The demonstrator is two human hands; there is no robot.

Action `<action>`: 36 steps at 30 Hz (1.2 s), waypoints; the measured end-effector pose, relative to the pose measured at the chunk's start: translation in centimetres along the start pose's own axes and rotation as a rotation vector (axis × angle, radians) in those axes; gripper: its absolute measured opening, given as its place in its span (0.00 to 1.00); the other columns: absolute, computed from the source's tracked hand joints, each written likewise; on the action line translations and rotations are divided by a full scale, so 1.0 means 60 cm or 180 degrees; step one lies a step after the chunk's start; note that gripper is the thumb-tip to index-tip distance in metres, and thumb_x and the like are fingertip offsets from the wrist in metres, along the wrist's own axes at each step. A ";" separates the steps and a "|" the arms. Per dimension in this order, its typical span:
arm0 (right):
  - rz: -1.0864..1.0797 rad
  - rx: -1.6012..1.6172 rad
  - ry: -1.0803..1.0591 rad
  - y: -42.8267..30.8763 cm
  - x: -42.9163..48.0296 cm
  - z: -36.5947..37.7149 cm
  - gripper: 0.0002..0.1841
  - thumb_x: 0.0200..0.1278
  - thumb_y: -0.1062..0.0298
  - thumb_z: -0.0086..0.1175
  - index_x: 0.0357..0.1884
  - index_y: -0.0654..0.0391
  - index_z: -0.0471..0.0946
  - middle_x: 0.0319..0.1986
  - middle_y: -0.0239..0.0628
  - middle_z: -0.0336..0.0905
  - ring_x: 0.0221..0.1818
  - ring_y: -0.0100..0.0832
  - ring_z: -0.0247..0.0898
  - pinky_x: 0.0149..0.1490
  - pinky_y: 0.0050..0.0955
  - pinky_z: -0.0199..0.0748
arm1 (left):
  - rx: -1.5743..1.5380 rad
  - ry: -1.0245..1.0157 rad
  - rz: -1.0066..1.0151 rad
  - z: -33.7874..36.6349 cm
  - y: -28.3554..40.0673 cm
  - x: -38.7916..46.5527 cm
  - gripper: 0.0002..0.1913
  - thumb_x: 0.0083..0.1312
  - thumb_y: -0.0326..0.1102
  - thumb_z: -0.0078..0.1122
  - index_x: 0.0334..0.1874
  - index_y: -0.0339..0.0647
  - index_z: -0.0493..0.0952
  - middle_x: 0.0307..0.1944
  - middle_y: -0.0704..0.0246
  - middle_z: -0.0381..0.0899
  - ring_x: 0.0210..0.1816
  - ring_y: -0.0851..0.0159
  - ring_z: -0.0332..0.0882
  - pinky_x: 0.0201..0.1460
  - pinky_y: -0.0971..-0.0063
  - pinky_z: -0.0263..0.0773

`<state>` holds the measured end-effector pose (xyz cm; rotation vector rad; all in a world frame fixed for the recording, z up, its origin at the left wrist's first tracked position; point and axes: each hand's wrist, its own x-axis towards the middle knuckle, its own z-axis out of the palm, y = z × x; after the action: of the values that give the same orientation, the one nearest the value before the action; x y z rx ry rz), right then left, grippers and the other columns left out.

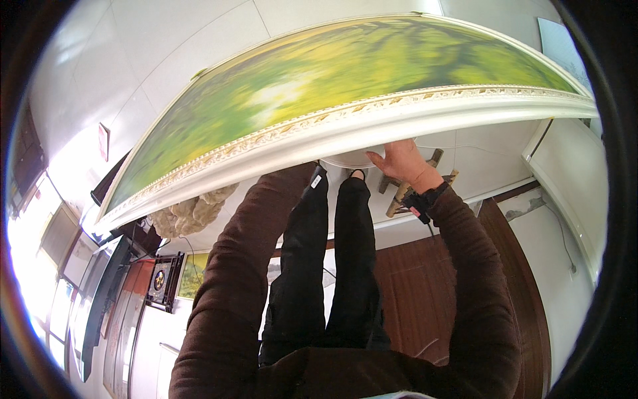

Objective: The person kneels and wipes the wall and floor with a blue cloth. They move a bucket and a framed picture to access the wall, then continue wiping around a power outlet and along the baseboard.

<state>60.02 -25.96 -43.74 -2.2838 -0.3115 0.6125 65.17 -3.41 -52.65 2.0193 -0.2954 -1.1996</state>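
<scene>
A large green and yellow landscape painting [319, 85] in a white and gold moulded frame [299, 139] spans the upper view before me. My right hand [401, 162] reaches under the frame's near edge, its thumb apart and its fingertips hidden behind the frame. My left arm stretches up to the same edge, where the left hand is out of sight behind the frame. Below the frame, near my feet, part of a round white basin or lid [349, 158] shows.
A small wooden stool [398, 197] lies or stands by my right forearm. A pale rugged rock-like piece [192, 214] is at left, with a flat black screen [99, 299] farther down. A brown wooden door or panel [418, 294] is behind my legs.
</scene>
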 end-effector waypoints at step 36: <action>0.1138 0.1170 0.0490 0.036 0.041 0.195 0.12 0.53 0.67 0.63 0.37 0.63 0.82 0.34 0.59 0.84 0.39 0.61 0.82 0.43 0.48 0.81 | 0.1719 0.1221 0.2013 0.018 0.028 -0.001 0.04 0.67 0.35 0.57 0.38 0.46 0.74 0.27 0.67 0.84 0.32 0.60 0.88 0.30 0.65 0.82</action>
<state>56.20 -19.47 -53.29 -2.0223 0.2715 0.6081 64.51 -5.05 -51.74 2.2820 -1.0558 -0.3436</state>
